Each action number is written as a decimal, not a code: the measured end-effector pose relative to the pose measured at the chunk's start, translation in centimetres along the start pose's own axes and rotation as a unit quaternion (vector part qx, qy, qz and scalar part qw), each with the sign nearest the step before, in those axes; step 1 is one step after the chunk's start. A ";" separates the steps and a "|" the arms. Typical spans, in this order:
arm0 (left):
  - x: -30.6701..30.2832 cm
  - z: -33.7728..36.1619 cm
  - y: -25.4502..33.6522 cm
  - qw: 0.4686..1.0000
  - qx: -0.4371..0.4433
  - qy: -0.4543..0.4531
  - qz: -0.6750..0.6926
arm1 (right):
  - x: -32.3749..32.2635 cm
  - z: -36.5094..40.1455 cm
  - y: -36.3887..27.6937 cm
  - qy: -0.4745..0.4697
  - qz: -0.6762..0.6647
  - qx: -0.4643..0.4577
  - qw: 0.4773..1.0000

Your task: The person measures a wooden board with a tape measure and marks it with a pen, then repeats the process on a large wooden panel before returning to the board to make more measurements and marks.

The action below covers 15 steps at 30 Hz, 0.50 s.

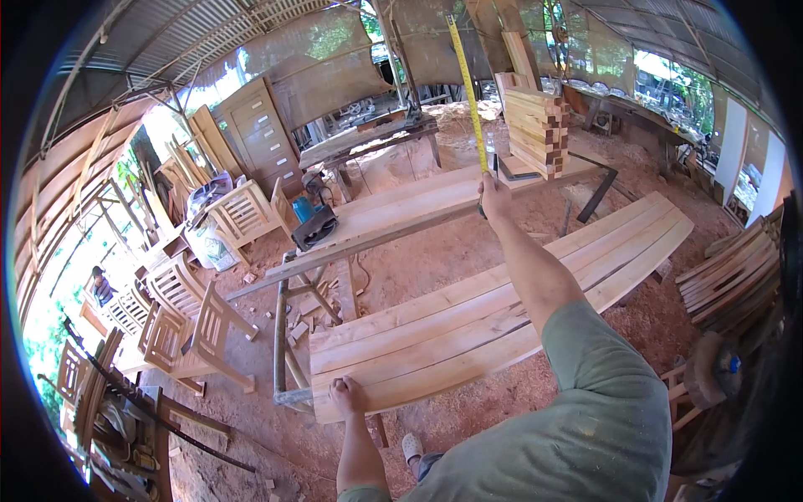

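- You have one tape measure (pixel 483 203) in your right hand (pixel 495 197); its single yellow blade (pixel 467 84) stands nearly upright above your fist, leaning slightly left toward its top.
- The fingers of that hand are closed around the tape, over the gap between the long bench (pixel 393 203) and the nearer boards (pixel 468 322).
- Your right arm reaches forward, its bare forearm slanting up and left across the boards from one green sleeve (pixel 590 343).
- Your one left hand (pixel 347 397) rests on the left end of the boards, its fingers curled in together; you cannot tell whether they grip anything.
- Your left forearm points forward, close to your body, well apart from the right one.
- You have at least three long boards side by side, their far outer edge curving at the right end; the exact number is hard to tell.
- On the bench sit one stack of wood pieces (pixel 533 134) toward the right, and one teal item (pixel 303 209) beside one dark item (pixel 315 227) at the left end.
- To your left stand at least three slatted chairs (pixel 211 335).
- One shoe (pixel 411 448) shows below the boards.
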State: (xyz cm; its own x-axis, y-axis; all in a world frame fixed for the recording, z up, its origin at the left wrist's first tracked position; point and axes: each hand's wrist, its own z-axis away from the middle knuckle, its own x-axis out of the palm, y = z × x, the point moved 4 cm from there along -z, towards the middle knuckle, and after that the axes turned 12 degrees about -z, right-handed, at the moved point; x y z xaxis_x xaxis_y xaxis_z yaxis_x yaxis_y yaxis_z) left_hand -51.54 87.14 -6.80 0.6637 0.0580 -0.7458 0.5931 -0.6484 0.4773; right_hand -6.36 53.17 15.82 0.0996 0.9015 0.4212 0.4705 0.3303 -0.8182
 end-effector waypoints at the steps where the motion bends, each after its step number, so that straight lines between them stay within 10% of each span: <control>1: -0.1 0.0 0.1 1.000 0.005 -0.003 0.004 | -0.1 0.0 0.2 0.003 -0.005 0.004 1.000; 15: -0.5 0.0 0.2 0.997 -0.036 -0.070 -0.003 | 0.1 1.5 -0.7 0.010 0.010 0.013 1.000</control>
State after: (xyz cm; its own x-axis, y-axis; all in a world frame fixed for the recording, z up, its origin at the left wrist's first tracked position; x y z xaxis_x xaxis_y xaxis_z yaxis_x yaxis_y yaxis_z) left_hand -51.72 87.01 -6.31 0.5929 -0.0491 -0.8038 0.6306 -0.5924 0.5014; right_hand -8.02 53.44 15.87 0.1272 0.9021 0.4123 0.4458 0.3194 -0.8362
